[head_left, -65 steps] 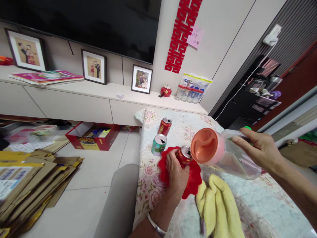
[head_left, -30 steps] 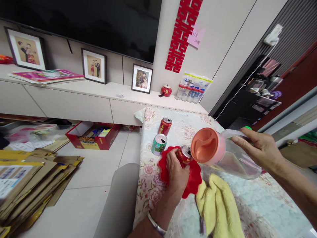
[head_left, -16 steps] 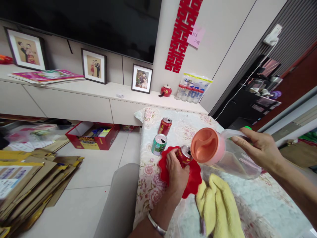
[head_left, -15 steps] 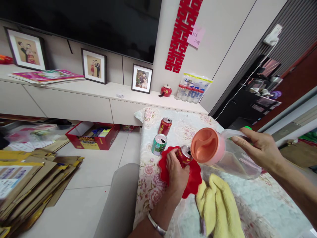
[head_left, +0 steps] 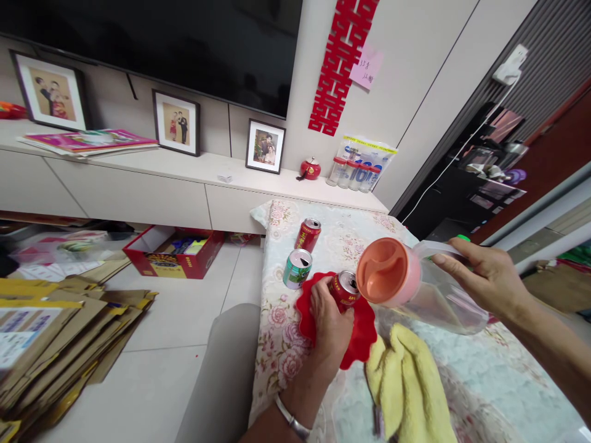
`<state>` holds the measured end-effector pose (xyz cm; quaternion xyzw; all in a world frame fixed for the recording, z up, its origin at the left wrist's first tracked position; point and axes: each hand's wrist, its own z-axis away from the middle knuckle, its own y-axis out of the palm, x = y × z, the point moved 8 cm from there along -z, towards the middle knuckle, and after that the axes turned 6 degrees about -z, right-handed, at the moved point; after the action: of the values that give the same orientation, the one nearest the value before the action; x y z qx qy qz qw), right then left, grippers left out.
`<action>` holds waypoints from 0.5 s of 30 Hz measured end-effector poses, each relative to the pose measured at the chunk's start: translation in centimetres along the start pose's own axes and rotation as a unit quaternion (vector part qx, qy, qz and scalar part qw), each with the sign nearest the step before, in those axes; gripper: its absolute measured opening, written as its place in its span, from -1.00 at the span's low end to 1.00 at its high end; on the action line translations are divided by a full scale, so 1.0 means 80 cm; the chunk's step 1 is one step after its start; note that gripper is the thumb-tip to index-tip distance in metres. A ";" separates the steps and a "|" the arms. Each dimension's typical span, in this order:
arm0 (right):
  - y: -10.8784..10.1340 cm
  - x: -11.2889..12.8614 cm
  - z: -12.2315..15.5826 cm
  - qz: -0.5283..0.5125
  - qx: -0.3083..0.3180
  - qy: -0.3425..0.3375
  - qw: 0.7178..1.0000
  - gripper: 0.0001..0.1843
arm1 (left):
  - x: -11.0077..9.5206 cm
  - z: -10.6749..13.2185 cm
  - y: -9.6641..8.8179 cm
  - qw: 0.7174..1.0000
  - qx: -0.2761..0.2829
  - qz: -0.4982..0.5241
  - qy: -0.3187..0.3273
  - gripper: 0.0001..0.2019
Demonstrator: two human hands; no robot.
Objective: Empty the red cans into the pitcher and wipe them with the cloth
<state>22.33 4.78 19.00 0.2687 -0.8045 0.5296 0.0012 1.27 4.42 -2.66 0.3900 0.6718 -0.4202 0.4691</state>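
My left hand (head_left: 330, 323) is closed round a red drink can (head_left: 344, 288) that stands on a red scalloped mat (head_left: 357, 341) on the table. My right hand (head_left: 484, 277) grips the handle of a clear plastic jug with an orange lid (head_left: 385, 272). The jug is tipped over on its side, its lid close above the can's open top. A green can (head_left: 296, 269) and a second red can (head_left: 307, 235) stand just beyond the mat.
A yellow cloth (head_left: 409, 381) lies on the floral tablecloth (head_left: 286, 344) near me. Flattened cardboard (head_left: 50, 344) is stacked on the floor at left, by a red box (head_left: 173, 253). Framed photos and jars stand on a low cabinet (head_left: 138, 184) behind.
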 end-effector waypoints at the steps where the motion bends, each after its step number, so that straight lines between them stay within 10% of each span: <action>1: -0.005 -0.002 0.000 0.005 -0.023 0.015 1.000 -0.47 | 0.000 0.000 0.000 1.000 0.001 0.000 0.000 -0.30; 15: -0.003 -0.003 0.001 -0.001 -0.033 0.019 0.999 -0.46 | 0.002 -0.001 0.001 1.000 -0.004 0.001 -0.001 -0.31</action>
<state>22.69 4.75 19.12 0.2590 -0.8210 0.5082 0.0258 1.26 4.49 -2.82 0.3890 0.6724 -0.4174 0.4716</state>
